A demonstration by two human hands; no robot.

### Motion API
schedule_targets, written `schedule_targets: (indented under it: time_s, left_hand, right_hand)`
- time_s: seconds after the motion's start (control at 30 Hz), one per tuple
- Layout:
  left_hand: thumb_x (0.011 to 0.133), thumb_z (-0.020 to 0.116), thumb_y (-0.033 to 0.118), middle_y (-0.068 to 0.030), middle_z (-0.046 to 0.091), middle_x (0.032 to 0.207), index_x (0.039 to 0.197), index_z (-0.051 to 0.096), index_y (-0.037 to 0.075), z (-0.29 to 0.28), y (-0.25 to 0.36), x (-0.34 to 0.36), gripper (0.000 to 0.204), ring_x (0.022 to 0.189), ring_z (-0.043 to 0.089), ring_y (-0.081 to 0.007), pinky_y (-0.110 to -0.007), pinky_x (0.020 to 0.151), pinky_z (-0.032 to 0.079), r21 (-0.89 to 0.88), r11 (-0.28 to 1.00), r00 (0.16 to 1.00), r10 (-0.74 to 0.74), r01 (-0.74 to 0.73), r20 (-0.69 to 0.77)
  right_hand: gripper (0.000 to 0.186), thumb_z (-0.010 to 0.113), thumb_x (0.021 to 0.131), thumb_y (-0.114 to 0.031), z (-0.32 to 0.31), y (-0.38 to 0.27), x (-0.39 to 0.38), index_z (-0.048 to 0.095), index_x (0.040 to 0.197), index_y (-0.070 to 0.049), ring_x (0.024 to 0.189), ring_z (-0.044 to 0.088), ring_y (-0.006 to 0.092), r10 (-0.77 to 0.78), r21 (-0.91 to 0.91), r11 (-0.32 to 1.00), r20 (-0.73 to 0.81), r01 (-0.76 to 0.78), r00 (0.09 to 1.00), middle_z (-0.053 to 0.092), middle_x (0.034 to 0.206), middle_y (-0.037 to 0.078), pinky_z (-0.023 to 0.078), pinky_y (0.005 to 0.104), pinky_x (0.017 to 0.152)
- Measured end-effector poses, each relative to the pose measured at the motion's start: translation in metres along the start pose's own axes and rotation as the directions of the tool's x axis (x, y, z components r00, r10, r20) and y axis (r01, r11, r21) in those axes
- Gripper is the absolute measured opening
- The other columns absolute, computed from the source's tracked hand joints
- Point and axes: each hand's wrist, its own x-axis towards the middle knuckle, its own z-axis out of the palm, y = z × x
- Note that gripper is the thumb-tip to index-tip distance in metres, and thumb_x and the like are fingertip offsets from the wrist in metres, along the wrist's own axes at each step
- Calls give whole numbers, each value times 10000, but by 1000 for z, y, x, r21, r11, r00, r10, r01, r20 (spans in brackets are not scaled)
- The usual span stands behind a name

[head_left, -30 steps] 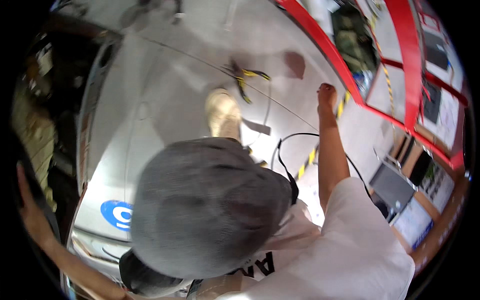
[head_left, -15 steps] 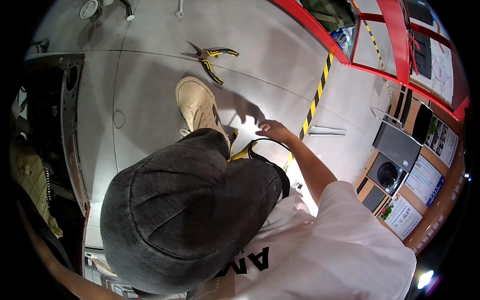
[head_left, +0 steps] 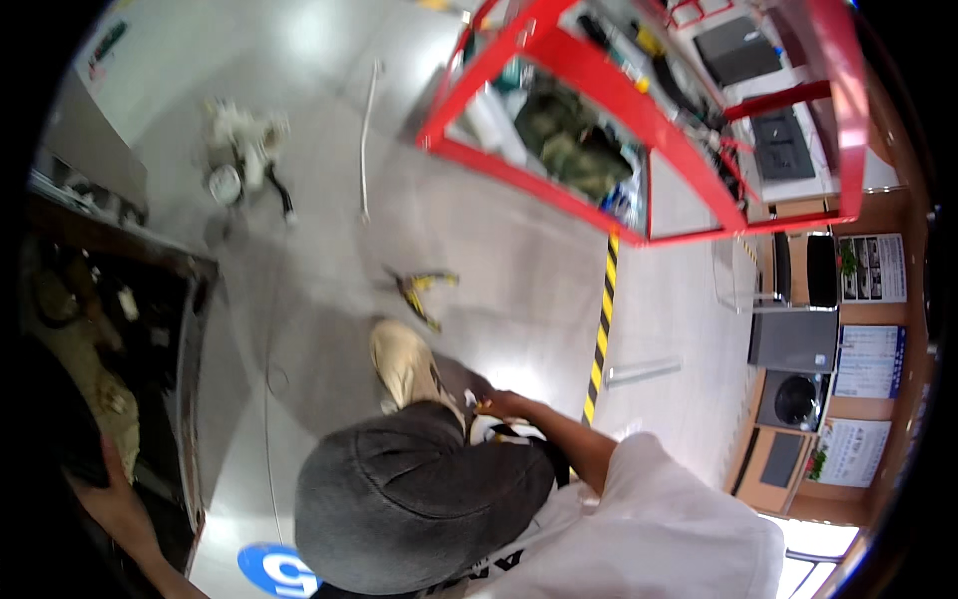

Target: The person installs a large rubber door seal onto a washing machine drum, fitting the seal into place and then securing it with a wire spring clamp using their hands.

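Observation:
My right hand [head_left: 507, 404] is low beside my beige shoe [head_left: 402, 364], its fingers closed. A small yellowish and white bit shows at the fingertips, too blurred to name. On the left, my left hand [head_left: 118, 499] is at the dark opening of a metal cabinet [head_left: 195, 369], against something black. Its fingers are mostly lost in shadow; the thumb side shows. A tan, lumpy part [head_left: 115, 399] sits inside the opening. Beyond my shoe, pliers [head_left: 421, 292] with yellow and black handles lie spread on the floor.
A white part with a black hose [head_left: 244, 150] and a long thin rod [head_left: 368, 140] lie on the floor farther off. A red-framed cart [head_left: 559, 190] holds bags and tools. Right of the striped tape [head_left: 605, 319] lies a clear strip [head_left: 644, 372]. A blue round floor mark [head_left: 269, 567] is near me.
The view has shifted, bringing more of the cart and far floor into sight. My left hand has come into view at the cabinet. My right hand remains near my shoe, fingers now closed.

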Motion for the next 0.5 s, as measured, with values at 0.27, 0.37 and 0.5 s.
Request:
schedule_targets:
  time_s: [0.27,0.37,0.5]
  left_hand:
    - [874,719,263,-313,380,1446,1404,355,-125,4,38,-11,751,1357,378,-411,-435,1148,288,-145,981,991,-128,132,34]
    - [821,761,291,-327,361,1451,1401,360,-121,-9,50,-16,817,1379,339,-427,-447,1147,288,-66,988,971,-126,142,203]
    - [829,731,241,-307,299,1486,1450,290,-66,-76,68,-21,822,1394,282,-445,-473,1150,254,-130,970,910,-143,208,388]
  right_hand:
    - [562,539,902,-551,-171,-115,-17,712,1012,-28,996,639,395,43,-52,995,-509,-80,860,676,1063,222,496,481,881]
    - [504,469,964,-480,-205,-154,-48,702,983,-33,961,633,429,-30,-138,987,-665,-82,746,671,1001,244,489,513,851]
    - [471,440,990,-418,-233,-220,-128,686,921,-22,961,614,457,-78,-79,996,-747,27,661,657,978,266,472,542,826]
